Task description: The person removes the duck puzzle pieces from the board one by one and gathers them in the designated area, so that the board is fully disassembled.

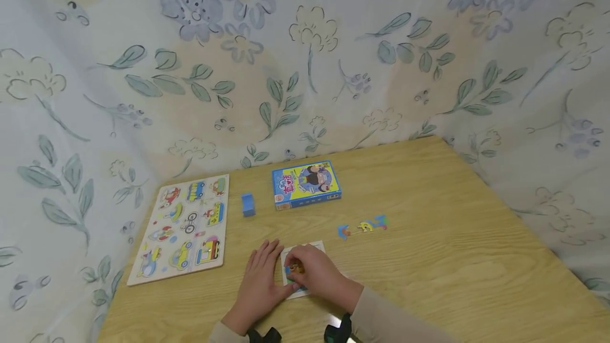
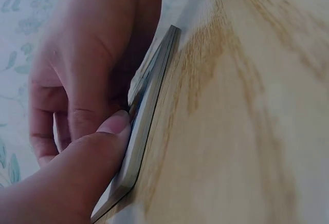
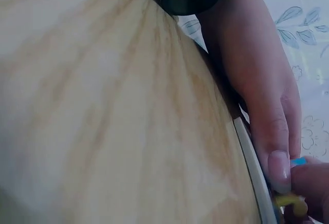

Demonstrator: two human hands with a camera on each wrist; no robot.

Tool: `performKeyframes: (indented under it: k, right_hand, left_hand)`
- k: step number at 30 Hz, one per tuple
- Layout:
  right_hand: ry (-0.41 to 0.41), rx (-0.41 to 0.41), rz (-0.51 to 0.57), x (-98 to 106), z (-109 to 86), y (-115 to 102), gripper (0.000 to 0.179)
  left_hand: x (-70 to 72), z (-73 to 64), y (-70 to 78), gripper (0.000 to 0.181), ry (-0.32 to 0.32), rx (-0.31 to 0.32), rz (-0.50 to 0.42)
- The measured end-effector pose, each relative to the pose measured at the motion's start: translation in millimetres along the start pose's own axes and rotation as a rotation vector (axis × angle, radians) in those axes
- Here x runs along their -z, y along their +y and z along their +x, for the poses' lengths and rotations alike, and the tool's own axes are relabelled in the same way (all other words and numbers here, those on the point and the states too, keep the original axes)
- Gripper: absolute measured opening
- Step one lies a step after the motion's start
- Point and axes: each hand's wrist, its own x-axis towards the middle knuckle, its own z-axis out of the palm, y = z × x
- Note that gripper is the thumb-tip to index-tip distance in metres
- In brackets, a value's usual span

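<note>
My right hand (image 1: 318, 275) is over a small white-edged puzzle board (image 1: 318, 246), pinching a small orange-brown and yellow puzzle piece (image 1: 295, 267) between thumb and fingers. The left hand (image 1: 259, 286) lies along the board's left side, its fingers straight and its thumb on the near edge. In the left wrist view the left thumb (image 2: 77, 175) meets the fingertips of the right hand (image 2: 97, 54) above the board's pale edge (image 2: 144, 131). A yellow bit of the piece (image 3: 289, 200) shows below the left thumb in the right wrist view. My hands hide most of the board.
Loose puzzle pieces (image 1: 366, 226) lie right of the board on the wooden table (image 1: 452, 216). Behind stand a blue block (image 1: 248, 205) and a blue-and-yellow box (image 1: 307, 184). A large vehicle picture board (image 1: 183, 229) lies at left. Flowered cloth (image 1: 305, 68) hangs around the table.
</note>
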Motion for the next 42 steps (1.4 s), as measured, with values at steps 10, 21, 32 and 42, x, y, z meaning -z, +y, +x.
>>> performKeyframes:
  k: [10, 21, 32, 42]
  right_hand:
    - [0.013, -0.023, 0.267, 40.8, -7.3, 6.3, 0.009]
    - [0.04, -0.052, -0.134, 92.8, -54.3, 49.7, 0.014]
    - [0.094, -0.13, -0.355, 94.2, -69.6, 45.1, 0.021]
    - [0.166, -0.074, -0.423, 84.5, -52.9, 28.5, 0.018]
  left_hand:
    - [1.5, 1.8, 0.9, 0.098, -0.012, 0.018, -0.024]
    - [4.1, 0.6, 1.8, 0.1, -0.06, 0.055, -0.026]
    - [6.9, 6.3, 2.2, 0.1, -0.084, 0.063, -0.015]
    - [7.6, 5.0, 3.9, 0.098, -0.091, 0.06, -0.053]
